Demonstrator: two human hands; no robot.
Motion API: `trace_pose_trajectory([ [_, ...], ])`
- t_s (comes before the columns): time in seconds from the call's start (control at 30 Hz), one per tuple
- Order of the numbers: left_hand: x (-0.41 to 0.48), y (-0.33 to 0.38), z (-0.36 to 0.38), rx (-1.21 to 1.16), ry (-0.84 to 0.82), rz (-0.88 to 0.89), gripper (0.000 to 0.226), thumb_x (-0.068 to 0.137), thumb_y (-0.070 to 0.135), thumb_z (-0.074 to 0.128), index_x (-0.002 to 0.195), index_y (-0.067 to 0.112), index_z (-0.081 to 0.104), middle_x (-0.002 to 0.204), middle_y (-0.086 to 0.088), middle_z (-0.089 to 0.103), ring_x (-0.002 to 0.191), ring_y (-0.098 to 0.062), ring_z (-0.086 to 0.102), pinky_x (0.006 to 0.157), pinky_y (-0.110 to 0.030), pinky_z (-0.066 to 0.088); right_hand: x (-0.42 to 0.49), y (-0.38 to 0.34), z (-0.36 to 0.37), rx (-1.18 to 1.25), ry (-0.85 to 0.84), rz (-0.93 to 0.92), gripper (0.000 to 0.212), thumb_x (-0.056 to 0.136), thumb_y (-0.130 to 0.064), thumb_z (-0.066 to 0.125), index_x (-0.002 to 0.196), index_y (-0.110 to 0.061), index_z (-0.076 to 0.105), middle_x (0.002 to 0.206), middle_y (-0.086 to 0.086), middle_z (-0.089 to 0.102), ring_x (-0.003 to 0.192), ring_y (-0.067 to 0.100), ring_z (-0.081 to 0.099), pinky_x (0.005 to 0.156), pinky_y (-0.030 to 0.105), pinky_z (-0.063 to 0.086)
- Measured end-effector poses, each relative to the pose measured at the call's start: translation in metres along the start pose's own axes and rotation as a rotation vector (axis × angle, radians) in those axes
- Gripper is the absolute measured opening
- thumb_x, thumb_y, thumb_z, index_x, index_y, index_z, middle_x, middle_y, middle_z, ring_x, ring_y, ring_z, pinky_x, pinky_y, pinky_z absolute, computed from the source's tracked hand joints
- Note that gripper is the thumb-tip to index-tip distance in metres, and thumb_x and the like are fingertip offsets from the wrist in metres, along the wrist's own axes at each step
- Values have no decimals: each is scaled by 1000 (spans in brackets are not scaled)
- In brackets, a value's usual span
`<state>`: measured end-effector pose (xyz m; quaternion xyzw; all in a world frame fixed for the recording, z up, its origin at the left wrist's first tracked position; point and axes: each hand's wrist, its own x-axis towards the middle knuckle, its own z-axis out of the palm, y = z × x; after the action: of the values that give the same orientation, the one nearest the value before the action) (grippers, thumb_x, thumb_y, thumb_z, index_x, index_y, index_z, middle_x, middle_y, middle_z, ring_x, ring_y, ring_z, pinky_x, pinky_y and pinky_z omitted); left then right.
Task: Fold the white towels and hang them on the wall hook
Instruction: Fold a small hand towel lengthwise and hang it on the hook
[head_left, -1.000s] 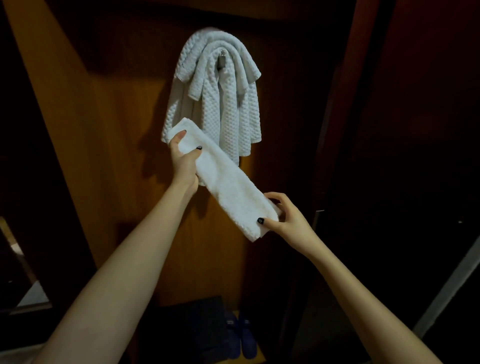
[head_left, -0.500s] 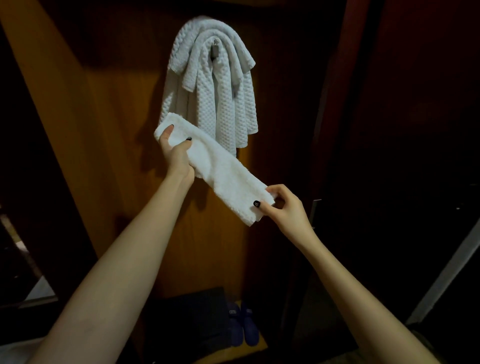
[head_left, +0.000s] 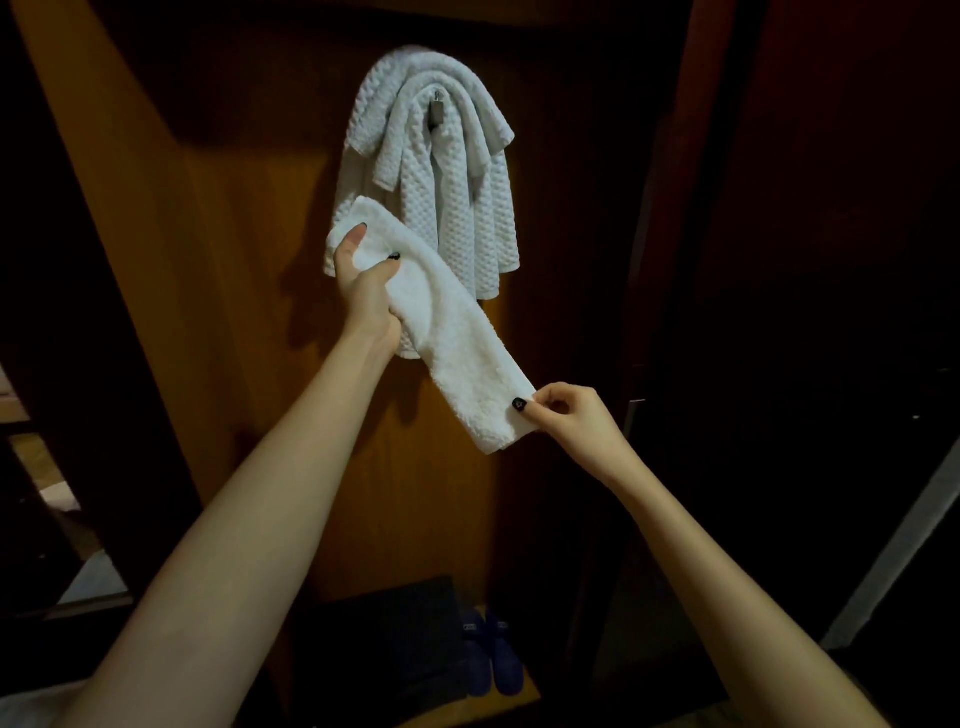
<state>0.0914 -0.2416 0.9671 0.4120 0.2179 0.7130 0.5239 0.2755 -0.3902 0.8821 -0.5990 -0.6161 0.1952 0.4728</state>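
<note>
A folded white towel (head_left: 441, 332) stretches as a narrow strip between my hands, slanting down to the right. My left hand (head_left: 366, 283) grips its upper end, fingers curled round it. My right hand (head_left: 563, 415) pinches its lower end between thumb and fingers. Behind the strip, a waffle-textured white towel (head_left: 467, 208) hangs draped over a metal wall hook (head_left: 436, 111) on the wooden panel. The strip's upper end overlaps the hanging towel's lower left part.
The wooden wall panel (head_left: 234, 312) fills the middle of the view. A dark door or panel (head_left: 805, 312) stands to the right. Below, on a wooden shelf, lie a dark bag (head_left: 395, 644) and a pair of blue slippers (head_left: 491, 657).
Both hands keep the same hold on the folded towel. The strip has shifted slightly in the view, and the hook shows more plainly among the hanging towel's folds.
</note>
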Motion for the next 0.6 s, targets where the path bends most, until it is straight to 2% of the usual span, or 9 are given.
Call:
trace_pose_trajectory([
  [0.07,-1,4,1,-6,-14,12,57,85,-8,49,135,20,44,131,-12,53,109,-20,61,77,-29,55,-1,0,-1,22,7,3,25,88,-36,68,78,-13,66,81,16,64,64,15,49,60,31,37],
  [0.2,0,10,1,-25,-22,5,56,87,-7,49,134,22,42,133,-12,51,111,-21,59,82,-33,54,-4,2,0,103,87,-63,23,90,-28,65,75,-12,61,81,13,64,68,12,53,62,26,39],
  [0.33,-1,15,3,-117,-70,-33,54,88,-6,49,132,25,43,124,-11,56,105,-22,63,74,-34,56,-2,3,2,225,114,-84,23,95,-26,60,79,-9,58,77,1,60,69,6,54,62,19,41],
  [0.47,1,19,8,-260,-97,-83,55,89,-8,47,134,22,43,115,-13,59,94,-23,69,69,-37,57,1,7,6,498,108,-30,15,93,-22,63,85,-10,58,73,5,55,69,15,52,68,28,43],
  [0.5,1,19,10,-302,-111,-95,56,89,-10,46,137,19,41,113,-13,60,91,-23,71,68,-37,57,1,7,7,565,87,-3,15,89,-22,66,91,-9,59,73,5,60,69,16,57,68,27,47],
  [0.57,0,19,13,-351,-134,-111,58,89,-11,46,139,17,38,109,-12,64,90,-23,72,68,-39,56,2,5,10,657,24,47,27,82,-26,70,101,-7,65,86,3,73,82,18,69,73,25,55],
  [0.6,0,19,14,-364,-141,-115,58,89,-10,46,140,16,38,105,-10,67,90,-24,72,69,-40,56,2,6,11,668,-4,55,27,80,-28,70,97,-7,69,90,3,74,87,18,71,75,25,55],
])
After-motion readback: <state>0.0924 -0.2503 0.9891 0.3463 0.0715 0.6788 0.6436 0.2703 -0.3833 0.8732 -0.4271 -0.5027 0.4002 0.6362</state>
